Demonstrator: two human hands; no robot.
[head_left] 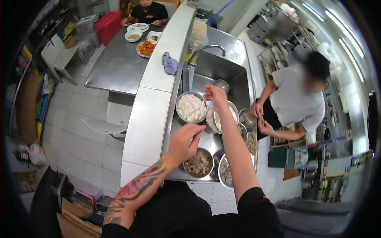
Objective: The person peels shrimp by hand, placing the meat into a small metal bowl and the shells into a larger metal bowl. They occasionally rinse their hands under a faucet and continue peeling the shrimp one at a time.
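Steel counter (214, 147) with inset sink (232, 71) and arched faucet (214, 47), beside a white-tiled ledge (147, 119); crumpled purple cloth (170, 64) on the ledge.

Contents, counter:
- Metal bowl (178, 115), against the ledge side, heaped with pale, whitish pieces (191, 107).
- Near metal bowl (212, 162), holding grey-brown, shrimp-like pieces (198, 162).
- White-rimmed bowl (220, 180), at the near edge, with greyish elongated pieces (226, 173).
- Further bowls, partly hidden behind the right forearm.

Hands:
- Left hand (183, 143), between the pale heap and the near metal bowl; thumb and fingertips drawn close together. Anything pinched there: cannot tell.
- Right hand (217, 98), raised near the sink's edge, fingers curled and blurred; spread and hold cannot be told.

Beyond the ledge: grey table (115, 71), plate of orange food (146, 48), bowl of soup-like liquid (133, 36).
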